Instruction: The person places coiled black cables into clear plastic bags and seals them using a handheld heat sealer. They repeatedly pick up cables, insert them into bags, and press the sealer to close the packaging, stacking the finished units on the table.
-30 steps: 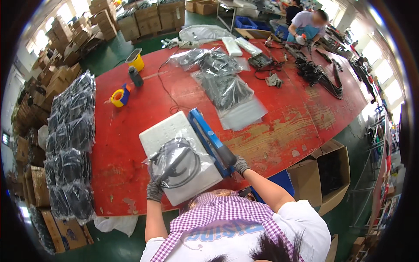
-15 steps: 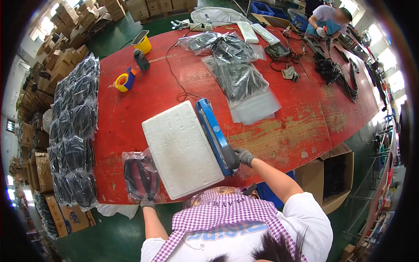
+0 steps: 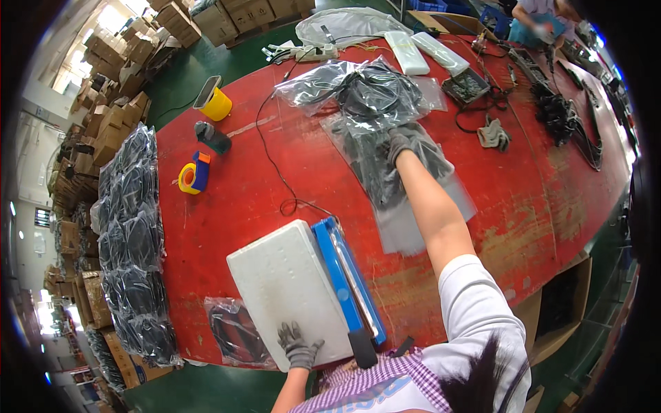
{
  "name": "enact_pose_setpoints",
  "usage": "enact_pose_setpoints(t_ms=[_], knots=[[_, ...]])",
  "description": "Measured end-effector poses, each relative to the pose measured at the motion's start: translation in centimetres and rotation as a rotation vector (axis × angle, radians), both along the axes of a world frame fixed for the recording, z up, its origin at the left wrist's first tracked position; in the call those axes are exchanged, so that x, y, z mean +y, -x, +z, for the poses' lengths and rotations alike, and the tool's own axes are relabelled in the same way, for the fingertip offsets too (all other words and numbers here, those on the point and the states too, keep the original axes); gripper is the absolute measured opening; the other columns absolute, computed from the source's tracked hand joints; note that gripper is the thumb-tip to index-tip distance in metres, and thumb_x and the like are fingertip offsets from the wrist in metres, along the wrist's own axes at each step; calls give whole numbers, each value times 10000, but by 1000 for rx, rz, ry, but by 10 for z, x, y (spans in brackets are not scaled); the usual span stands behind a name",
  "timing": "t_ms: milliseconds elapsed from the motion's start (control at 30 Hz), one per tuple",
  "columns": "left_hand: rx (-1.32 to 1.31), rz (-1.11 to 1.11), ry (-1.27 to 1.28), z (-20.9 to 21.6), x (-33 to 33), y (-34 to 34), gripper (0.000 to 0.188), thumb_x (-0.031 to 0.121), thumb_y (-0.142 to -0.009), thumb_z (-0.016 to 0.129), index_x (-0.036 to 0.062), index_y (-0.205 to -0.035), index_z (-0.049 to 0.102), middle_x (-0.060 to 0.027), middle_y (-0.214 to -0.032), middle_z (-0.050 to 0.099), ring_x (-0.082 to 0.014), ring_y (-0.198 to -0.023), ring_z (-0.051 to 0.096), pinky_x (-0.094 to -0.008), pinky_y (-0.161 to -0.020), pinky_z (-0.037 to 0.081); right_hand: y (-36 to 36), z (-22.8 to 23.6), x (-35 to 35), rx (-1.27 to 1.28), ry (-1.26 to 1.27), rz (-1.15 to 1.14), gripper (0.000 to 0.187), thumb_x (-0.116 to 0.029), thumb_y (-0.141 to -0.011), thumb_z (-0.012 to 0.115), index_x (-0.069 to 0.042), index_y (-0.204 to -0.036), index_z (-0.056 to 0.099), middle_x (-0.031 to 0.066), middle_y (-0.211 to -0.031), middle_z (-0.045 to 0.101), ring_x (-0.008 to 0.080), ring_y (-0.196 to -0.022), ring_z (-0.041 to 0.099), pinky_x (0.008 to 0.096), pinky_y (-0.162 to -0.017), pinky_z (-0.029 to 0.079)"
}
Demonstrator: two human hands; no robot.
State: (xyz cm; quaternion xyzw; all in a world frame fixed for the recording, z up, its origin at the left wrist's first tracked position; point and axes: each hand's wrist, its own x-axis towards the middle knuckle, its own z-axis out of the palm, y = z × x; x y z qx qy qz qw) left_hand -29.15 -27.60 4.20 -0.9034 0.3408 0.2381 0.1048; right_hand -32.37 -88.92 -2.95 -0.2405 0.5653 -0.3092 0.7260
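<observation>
My left hand (image 3: 301, 344), in a grey glove, lies with spread fingers on the near end of a white foam block (image 3: 289, 282). Against the block's right side stands a blue bag sealer (image 3: 339, 275) with a black handle. To its left is a clear bag with a black cable coil (image 3: 237, 334), partly under the block's edge. My right hand (image 3: 396, 146), also gloved, is stretched far forward onto a stack of clear plastic bags (image 3: 368, 175), just below a bagged bundle of black cables (image 3: 379, 93). Its fingers blend into the dark contents, so their grip is unclear.
Rows of bagged black coils (image 3: 131, 241) line the left table edge. A tape dispenser (image 3: 195, 173), a dark bottle (image 3: 213, 138) and a yellow container (image 3: 213, 103) stand far left. A thin cord (image 3: 265, 144) crosses the red table. At far right, a person (image 3: 540, 24) works.
My right hand has left the sealer's handle and reached forward to the bags. My left hand has let go of the bagged coil and moved right onto the foam block. The view has shifted.
</observation>
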Motion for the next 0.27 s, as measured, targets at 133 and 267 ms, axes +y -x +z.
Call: enact_pose_setpoints(t_ms=[133, 267], knots=[[-2, 3, 14, 4, -6, 1, 1095, 534, -486, 696, 55, -1308, 153, -238, -1338, 113, -411, -1235, 85, -478, -1009, 97, -36, -79, -98, 398, -13, 193, 623, -557, -749, 410, -42, -1098, 438, 168, -1030, 452, 246, -918, 465, 382, -790, 367], [9, -29, -27, -15, -4, -4, 1133, 575, -482, 671, 56, -1322, 115, -224, -1358, 48, -411, -1245, 38, -499, -1007, 57, -59, -158, -188, 539, 6, 214, 726, -606, -713, 436, -63, -1194, 421, 185, -1040, 499, 238, -927, 514, 400, -783, 390]])
